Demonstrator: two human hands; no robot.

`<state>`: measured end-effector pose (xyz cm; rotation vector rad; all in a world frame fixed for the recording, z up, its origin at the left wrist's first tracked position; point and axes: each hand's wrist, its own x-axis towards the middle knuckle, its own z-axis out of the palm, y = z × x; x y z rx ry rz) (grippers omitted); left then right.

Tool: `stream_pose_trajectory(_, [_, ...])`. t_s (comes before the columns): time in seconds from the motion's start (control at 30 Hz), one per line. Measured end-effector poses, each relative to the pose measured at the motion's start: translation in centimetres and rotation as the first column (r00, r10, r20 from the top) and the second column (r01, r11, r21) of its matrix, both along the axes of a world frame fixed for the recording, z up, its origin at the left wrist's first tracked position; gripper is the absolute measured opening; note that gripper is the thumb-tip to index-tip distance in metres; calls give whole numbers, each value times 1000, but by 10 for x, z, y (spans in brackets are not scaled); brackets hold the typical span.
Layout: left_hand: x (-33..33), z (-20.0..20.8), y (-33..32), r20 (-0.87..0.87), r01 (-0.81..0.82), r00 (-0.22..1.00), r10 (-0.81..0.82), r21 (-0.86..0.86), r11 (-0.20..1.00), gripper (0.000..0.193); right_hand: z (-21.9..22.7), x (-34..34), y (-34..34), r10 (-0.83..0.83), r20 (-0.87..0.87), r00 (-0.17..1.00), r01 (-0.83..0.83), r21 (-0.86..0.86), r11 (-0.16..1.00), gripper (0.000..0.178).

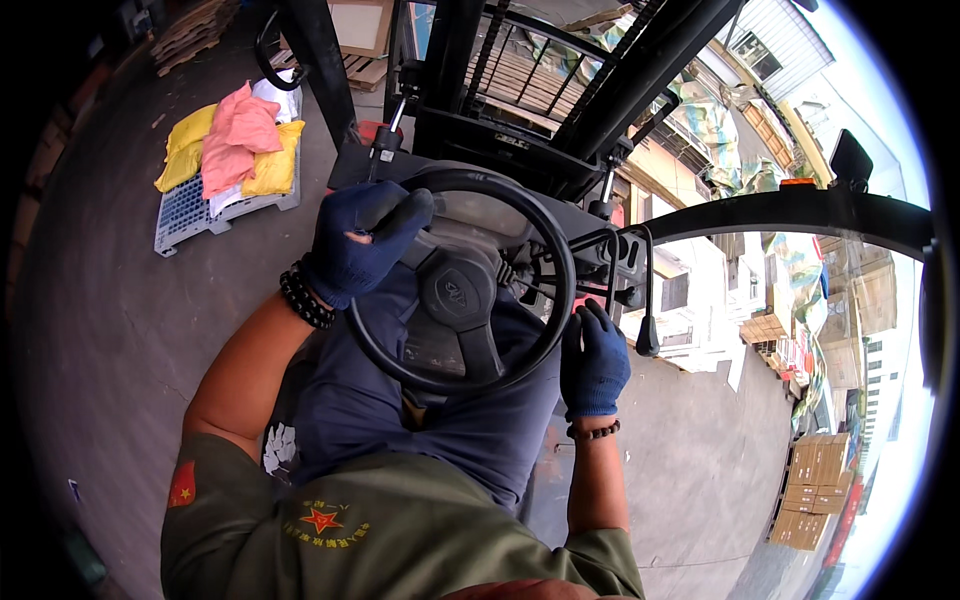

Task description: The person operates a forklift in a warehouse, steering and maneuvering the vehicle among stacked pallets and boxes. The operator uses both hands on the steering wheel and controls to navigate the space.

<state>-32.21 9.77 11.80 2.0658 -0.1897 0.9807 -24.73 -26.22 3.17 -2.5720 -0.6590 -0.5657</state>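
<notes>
Before me is a black steering wheel [556, 235] with a round hub. My left hand [360, 240], in a dark blue glove with a small hole, is closed over the wheel's upper left rim. My right hand [595, 365], gloved the same way, is to the right of the wheel. Its fingers stretch forward, tips beside a small red part; whether they press on a control cannot be made out. Close by stand black control levers [648, 335], the nearest one just right of those fingertips.
The forklift mast [520, 110] rises ahead. On the left floor, a blue-grey plastic pallet [175, 225] carries yellow, pink and white sacks [240, 135]. Stacked cartons [815, 485] stand at right. A black curved frame bar [790, 210] crosses the right side. Wooden pallets [190, 35] lie at far left.
</notes>
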Motion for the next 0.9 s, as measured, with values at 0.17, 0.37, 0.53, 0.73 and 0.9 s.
stream_pose_trajectory(0.17, [-24,-15,-5,-41,-34,999,32,-51,998,23,63,55,-33,-22,211,977,-33,251,968,27])
stream_pose_trajectory(0.37, [-30,-25,-5,2,-34,999,34,-10,999,15,5,80,-110,462,-816,347,461,578,674,61])
stream_pose_trajectory(0.53, [-29,-24,-1,25,-64,998,64,-9,998,14,-22,47,-104,410,-800,438,419,586,694,59])
stream_pose_trajectory(0.73, [-26,-38,3,-15,-55,998,54,-90,994,17,-35,58,-111,493,-779,387,456,626,632,54])
stream_pose_trajectory(0.9, [-22,-37,2,21,-55,998,55,-30,998,19,-41,58,-112,507,-759,409,466,651,599,55])
